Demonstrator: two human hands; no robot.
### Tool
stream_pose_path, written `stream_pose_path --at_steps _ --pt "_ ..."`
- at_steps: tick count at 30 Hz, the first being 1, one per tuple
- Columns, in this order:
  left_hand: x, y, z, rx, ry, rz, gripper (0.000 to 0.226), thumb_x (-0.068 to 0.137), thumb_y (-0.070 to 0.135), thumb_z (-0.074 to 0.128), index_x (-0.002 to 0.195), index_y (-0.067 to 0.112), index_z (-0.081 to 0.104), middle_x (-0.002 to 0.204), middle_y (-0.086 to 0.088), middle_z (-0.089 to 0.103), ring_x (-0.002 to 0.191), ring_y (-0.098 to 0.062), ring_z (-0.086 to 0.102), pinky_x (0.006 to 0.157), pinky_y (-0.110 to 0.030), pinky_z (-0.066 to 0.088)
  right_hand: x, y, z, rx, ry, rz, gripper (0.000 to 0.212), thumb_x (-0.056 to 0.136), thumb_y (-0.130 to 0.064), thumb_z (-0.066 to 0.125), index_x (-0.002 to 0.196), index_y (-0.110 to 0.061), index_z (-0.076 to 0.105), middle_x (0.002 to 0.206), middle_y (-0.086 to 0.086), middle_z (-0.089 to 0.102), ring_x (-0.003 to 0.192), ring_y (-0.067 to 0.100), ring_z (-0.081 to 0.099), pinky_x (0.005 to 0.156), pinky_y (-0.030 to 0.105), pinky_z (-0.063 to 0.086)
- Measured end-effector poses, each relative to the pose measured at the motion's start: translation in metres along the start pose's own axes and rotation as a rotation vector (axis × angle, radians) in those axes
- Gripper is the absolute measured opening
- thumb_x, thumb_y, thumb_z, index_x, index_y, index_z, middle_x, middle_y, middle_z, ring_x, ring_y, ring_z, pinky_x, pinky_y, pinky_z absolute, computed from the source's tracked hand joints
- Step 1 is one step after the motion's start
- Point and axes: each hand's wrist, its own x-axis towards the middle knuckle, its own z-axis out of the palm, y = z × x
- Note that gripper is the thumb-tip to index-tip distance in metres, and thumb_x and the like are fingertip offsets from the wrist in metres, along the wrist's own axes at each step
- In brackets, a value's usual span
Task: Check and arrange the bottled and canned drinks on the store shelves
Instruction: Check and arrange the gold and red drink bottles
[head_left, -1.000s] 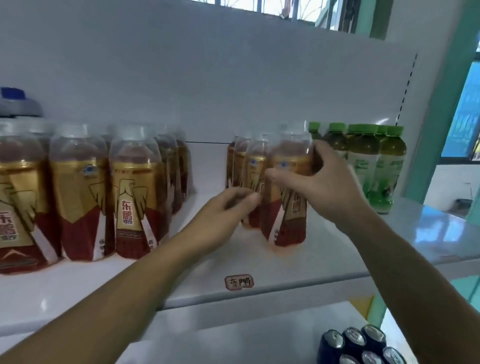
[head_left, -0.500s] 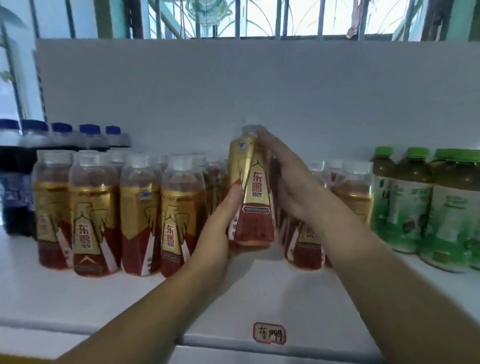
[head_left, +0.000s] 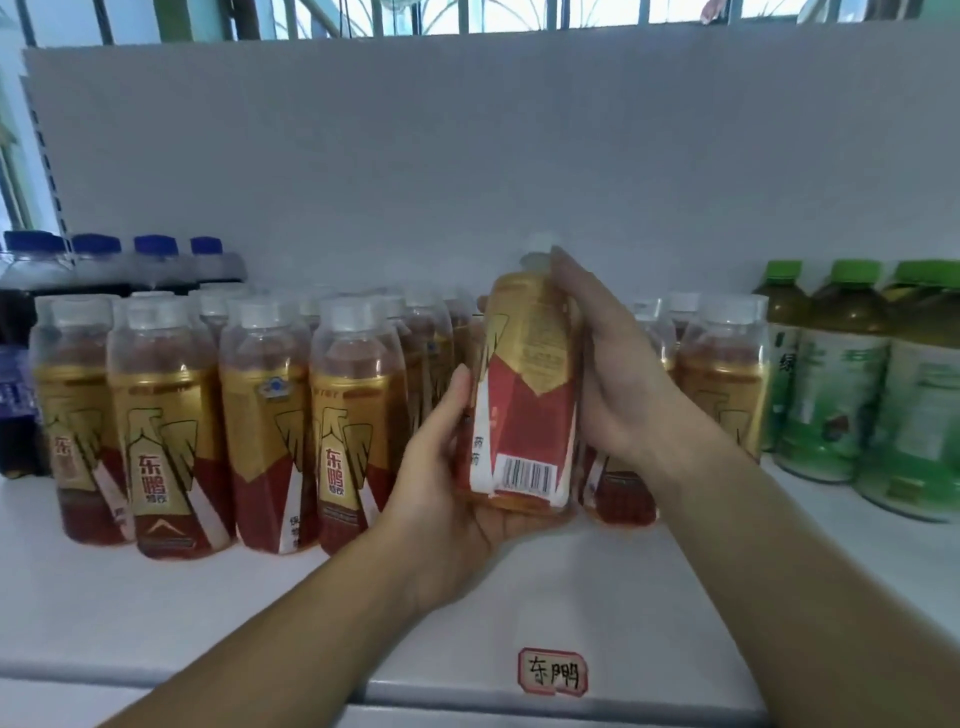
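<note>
A gold-and-red energy drink bottle (head_left: 527, 395) is held upright above the white shelf (head_left: 260, 613), its barcode side facing me. My left hand (head_left: 447, 483) cups its base and left side. My right hand (head_left: 602, 374) wraps its right side up to the cap. Several matching bottles (head_left: 161, 431) stand in rows on the left, and more of them (head_left: 722, 384) stand behind my right wrist.
Green-capped tea bottles (head_left: 841, 384) stand at the right end of the shelf. Blue-capped dark bottles (head_left: 31, 322) fill the far left. A red-framed handwritten label (head_left: 552, 669) sits on the shelf's front edge. A white back panel rises behind everything.
The bottle has been lifted from the right group and turned, so its barcode side faces me instead of the front label. My left hand has slid under its base.
</note>
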Motion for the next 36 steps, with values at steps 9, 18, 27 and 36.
stream_pose_path --at_steps 9,18,27,36 --pt "0.0039 -0.0047 -0.004 0.277 0.043 0.168 0.055 0.072 0.066 0.061 0.117 0.035 0.064 0.107 0.002 0.076 0.1 -0.018 0.072 0.089 -0.042 0.057 -0.0042 -0.0019 0.0086 -0.104 0.142 -0.243 0.061 0.08 -0.034 0.078 0.131 -0.013 0.055 0.088 -0.002 0.072 0.076 0.014 0.072 0.066 0.031 0.057" --pt "0.0013 0.0002 -0.0003 -0.017 0.022 -0.007 0.056 0.09 0.06 0.049 0.117 0.016 0.072 0.109 -0.013 0.075 0.093 -0.027 0.073 0.075 -0.041 0.06 -0.0036 -0.0035 0.0049 -0.073 0.104 -0.162 0.063 0.08 -0.04 0.076 0.131 -0.012 0.054 0.108 0.017 0.068 0.084 0.027 0.072 0.078 0.042 0.058" --pt "-0.0003 0.0024 -0.0033 -0.111 -0.038 -0.156 0.059 0.095 0.053 0.043 0.106 0.005 0.076 0.101 -0.019 0.074 0.077 -0.03 0.073 0.061 -0.037 0.062 -0.0081 -0.006 0.002 -0.002 0.02 -0.107 0.046 0.089 -0.035 0.069 0.122 -0.003 0.061 0.107 0.015 0.068 0.1 0.031 0.066 0.087 0.044 0.059" --pt "0.0025 -0.0011 -0.0012 0.028 0.039 -0.058 0.057 0.093 0.063 0.044 0.121 0.02 0.07 0.105 -0.01 0.076 0.086 -0.025 0.075 0.068 -0.039 0.059 -0.0017 -0.0011 0.0047 -0.121 0.145 -0.172 0.093 0.074 -0.04 0.078 0.152 -0.012 0.037 0.115 0.006 0.067 0.098 0.02 0.071 0.085 0.039 0.057"
